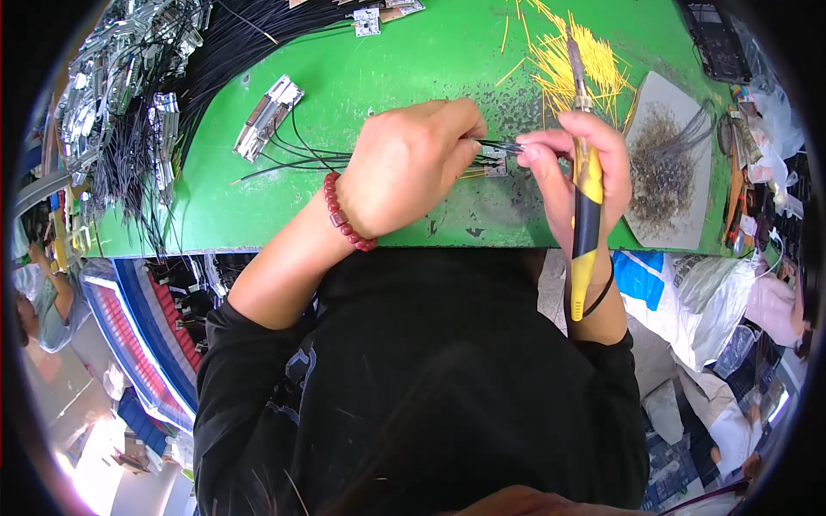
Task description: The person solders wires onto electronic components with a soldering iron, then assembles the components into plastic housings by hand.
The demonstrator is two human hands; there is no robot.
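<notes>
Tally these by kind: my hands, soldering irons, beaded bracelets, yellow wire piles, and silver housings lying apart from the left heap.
Left hand and right hand: 2
Soldering iron: 1
Beaded bracelet: 1
Yellow wire pile: 1
Separate silver housing: 1
Total: 6

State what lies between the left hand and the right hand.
The head view shows black wires and a small circuit board between the left hand and right hand.

Near the table's (335, 77) right edge lies a pale slab (659, 95) strewn with dark grit (662, 176); below the near edge, white plastic (718, 297) bulges (blue wrapping (638, 279) beside it).
</notes>
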